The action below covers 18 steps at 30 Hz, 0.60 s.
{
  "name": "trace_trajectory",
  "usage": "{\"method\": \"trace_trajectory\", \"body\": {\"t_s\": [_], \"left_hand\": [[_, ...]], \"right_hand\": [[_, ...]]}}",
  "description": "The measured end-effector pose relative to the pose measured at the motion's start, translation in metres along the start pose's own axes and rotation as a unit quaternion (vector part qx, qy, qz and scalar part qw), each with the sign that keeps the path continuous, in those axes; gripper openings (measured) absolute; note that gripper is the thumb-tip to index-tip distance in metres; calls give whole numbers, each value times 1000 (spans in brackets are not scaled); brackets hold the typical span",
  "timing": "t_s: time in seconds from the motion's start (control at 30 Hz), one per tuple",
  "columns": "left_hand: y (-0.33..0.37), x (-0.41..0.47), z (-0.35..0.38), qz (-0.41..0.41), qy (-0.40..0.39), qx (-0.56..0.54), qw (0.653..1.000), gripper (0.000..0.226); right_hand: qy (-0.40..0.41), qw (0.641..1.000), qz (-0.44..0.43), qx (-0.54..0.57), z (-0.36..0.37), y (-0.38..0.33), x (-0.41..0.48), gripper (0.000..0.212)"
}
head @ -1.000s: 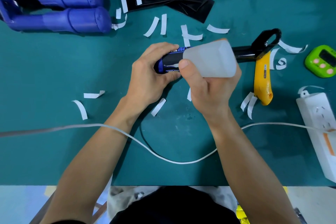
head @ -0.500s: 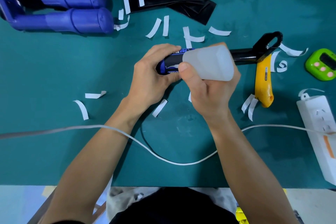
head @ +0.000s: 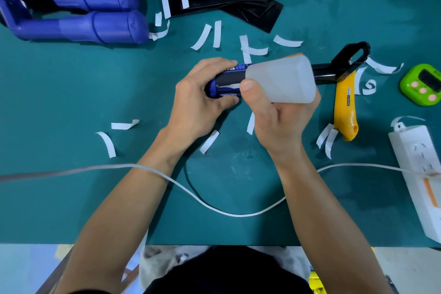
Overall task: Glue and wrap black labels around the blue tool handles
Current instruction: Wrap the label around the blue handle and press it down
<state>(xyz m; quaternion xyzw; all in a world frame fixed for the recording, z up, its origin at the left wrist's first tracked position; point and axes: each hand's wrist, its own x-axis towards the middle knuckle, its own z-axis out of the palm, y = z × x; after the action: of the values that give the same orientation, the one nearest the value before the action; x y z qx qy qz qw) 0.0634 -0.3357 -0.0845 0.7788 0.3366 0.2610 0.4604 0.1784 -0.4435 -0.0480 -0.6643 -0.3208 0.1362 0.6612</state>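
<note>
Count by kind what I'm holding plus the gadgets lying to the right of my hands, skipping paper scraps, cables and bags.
Glue bottle, in right hand: 1
Blue-handled tool, in left hand: 1
Yellow knife: 1
Green timer: 1
White power strip: 1
Total: 5

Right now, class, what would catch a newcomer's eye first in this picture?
At the centre, the right hand grips a cloudy plastic bottle over a blue handle that the left hand holds. More blue handles lie piled at the far left, and white paper strips litter the green mat.
</note>
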Motion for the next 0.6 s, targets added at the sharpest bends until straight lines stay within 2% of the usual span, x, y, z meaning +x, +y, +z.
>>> {"method": "trace_trajectory", "body": {"t_s": [0.33,0.6], "left_hand": [[5,0,-1,7,0,9,1000,44],[6,0,-1,8,6,8,1000,45]], "right_hand": [[-11,999,-13,-51,3,2,0,35],[-21,998,-6,-58,1,1,-1,36]]}}
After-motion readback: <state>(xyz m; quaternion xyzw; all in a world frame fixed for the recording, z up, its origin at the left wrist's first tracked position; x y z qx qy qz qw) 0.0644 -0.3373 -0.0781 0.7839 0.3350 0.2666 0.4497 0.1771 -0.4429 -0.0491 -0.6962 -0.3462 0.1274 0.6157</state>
